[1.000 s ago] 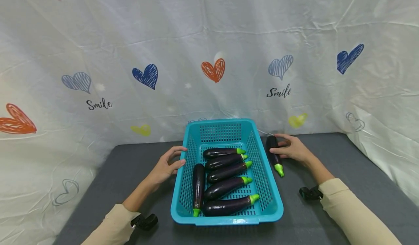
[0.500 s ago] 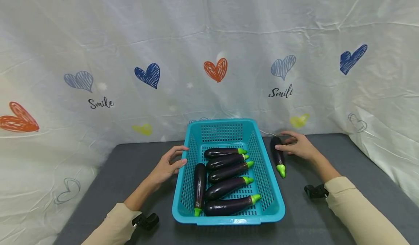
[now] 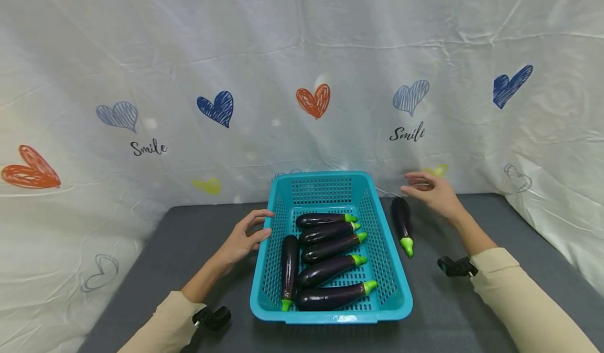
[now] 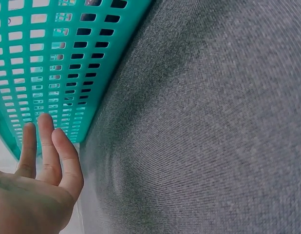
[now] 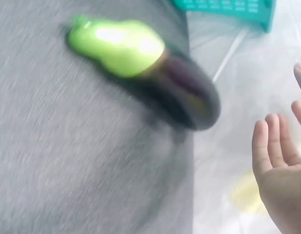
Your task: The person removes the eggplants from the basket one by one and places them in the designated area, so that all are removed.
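In the head view a turquoise plastic basket (image 3: 330,317) holds several dark purple eggplants with green stems; one eggplant (image 3: 290,269) lies lengthwise along the left wall, the others crosswise. Outside it, to the right, another eggplant (image 3: 401,222) rests on the grey cloth, stem toward me. My right hand (image 3: 436,195) is raised just beyond and right of that eggplant, fingers loosely extended and holding nothing. My left hand (image 3: 240,240) is at the basket's left rim, fingertips right at the edge. The left wrist view shows its relaxed fingers (image 4: 48,151) beside the basket's perforated wall (image 4: 58,58).
A grey cloth-covered table (image 3: 198,248) lies under everything. Behind it hangs a white sheet (image 3: 264,43) printed with hearts and the word "Smile". Dark wrist devices (image 3: 212,319) sit by both sleeves.
My right hand has let go of the eggplant outside the basket and lifted up and away to the right. The eggplant stays on the cloth. My left hand keeps its place at the rim.
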